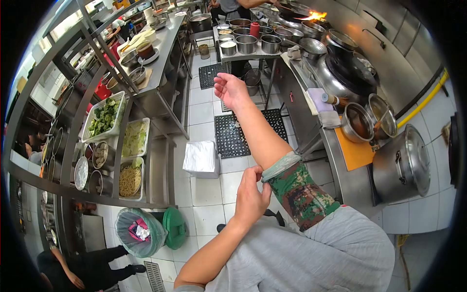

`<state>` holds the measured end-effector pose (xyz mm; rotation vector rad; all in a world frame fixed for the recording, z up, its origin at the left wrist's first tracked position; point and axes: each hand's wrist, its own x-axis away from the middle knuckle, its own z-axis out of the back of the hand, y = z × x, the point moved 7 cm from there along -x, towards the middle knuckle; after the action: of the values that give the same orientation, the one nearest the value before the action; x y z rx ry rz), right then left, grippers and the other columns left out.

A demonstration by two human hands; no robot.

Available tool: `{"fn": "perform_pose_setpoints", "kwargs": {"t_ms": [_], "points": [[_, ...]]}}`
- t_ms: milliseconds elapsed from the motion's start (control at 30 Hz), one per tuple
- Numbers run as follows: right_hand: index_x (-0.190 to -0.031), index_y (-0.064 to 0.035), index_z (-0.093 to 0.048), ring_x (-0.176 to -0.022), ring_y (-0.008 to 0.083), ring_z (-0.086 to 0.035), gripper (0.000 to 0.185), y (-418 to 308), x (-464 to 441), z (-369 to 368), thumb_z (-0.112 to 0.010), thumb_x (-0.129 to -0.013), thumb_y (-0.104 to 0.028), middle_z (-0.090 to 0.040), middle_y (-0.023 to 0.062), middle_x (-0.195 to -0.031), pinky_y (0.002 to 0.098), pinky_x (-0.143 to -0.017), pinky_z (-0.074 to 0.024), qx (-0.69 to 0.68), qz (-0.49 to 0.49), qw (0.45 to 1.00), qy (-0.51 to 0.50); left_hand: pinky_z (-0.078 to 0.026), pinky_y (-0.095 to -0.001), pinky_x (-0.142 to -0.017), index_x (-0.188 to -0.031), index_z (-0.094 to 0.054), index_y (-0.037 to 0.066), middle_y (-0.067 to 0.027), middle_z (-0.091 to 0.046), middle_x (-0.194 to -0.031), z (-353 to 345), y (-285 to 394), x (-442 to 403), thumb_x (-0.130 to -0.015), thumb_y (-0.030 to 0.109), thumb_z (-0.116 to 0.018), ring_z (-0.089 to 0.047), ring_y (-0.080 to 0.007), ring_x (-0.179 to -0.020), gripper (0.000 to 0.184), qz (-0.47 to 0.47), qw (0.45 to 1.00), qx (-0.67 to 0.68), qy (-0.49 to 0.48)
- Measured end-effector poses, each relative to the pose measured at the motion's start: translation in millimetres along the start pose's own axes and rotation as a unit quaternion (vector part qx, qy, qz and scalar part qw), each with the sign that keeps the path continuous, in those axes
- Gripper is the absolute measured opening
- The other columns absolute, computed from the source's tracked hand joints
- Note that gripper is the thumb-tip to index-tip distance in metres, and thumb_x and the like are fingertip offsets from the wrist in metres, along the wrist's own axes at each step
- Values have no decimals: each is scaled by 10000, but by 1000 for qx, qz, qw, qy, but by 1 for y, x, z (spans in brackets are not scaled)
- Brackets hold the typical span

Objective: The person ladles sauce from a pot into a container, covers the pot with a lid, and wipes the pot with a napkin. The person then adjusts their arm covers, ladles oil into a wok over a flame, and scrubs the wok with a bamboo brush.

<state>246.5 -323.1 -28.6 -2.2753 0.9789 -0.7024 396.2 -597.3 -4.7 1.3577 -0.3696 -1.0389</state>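
Metal rack [63, 185], left of the aisle: trays and tins of food.

Steel table [352, 185], right-hand wall: carries bowls, a cloth and an orange board.

Person in dark clothing [85, 270], lower left: cut off by the dark rim of the view.

Lidded stockpot [389, 175], at the table's near end.

Bin [158, 236], lined in green, on the tiled floor beside the rack.

Black mat [231, 138], holed, lying beneath the outstretched arm.

Covered box [202, 155], between rack and mat.

Camouflage sleeve [304, 197], on the right forearm below the elbow end, its green cuff [282, 166] folded back partway toward the wrist.

Right hand [232, 91], bare, held out over the aisle: fingers loosely curled, a little apart, nothing visible in them.

Left hand [251, 197]: fingers and thumb pinched on the cuff's near edge.

Step in hand, as I judge it: adjusting the sleeve. A further tug would call for a firm pinch and a steady right arm.

Obscured: the cuff's underside and whatever the left fingertips press inside it; the wearer's feet, mostly behind grey clothing. Beyond the rack, the dim shapes are possibly more people.
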Motion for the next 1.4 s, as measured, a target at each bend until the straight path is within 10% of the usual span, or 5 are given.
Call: {"fn": "perform_pose_setpoints", "kwargs": {"t_ms": [733, 867, 933, 1067, 1400], "points": [[-943, -75, -632, -605, 100, -509, 288, 20, 96, -118, -476, -1036, -298, -581, -3, -764, 285, -583, -446, -307, 33, 949, -58, -490, -342, -861, -979, -490, 13, -139, -587, -920, 90, -41, 40, -800, -87, -585, -594, -302, -857, 226, -96, 993, 56, 49], [-974, -94, -645, -577, 88, -510, 247, 5, 91, -113, -522, -1001, -307, -574, -5, -737, 306, -531, -461, -48, 148, 987, -40, -508, -358, -855, -1094, -540, 10, -135, -624, -986, 85, -41, 57, -807, -14, -717, -621, -296, -889, 338, -37, 992, 109, -61], [-941, -94, -662, -683, 325, -680, 220, 2, 90, -119, -606, -917, -306, -694, 151, -854, 455, -618, -548, 489, 460, 741, -9, -524, -365, -839, -1146, -578, 11, -139, -644, -1011, 104, -11, 63, -795, 17, -769, -636, -282, -905, 399, -80, 981, 30, -176], [-907, -94, -751, -867, 315, -737, 205, 114, 77, -39, -568, -893, -187, -750, 140, -916, 458, -768, -569, 890, 255, 344, -156, -549, -331, -712, -1043, -677, 11, -145, -667, -982, 109, 60, 16, -807, 66, -788, -666, -244, -832, 267, -191, 976, -34, -97], [-907, -103, -787, -858, 265, -753, 170, 164, 71, 126, -635, -878, -173, -769, 106, -953, 397, -674, -589, 931, 83, 214, -282, -539, -355, -611, -894, -675, -29, -135, -652, -765, -26, 31, -51, -816, 52, -705, -661, -246, -683, 116, -74, 971, -98, -206]]}}
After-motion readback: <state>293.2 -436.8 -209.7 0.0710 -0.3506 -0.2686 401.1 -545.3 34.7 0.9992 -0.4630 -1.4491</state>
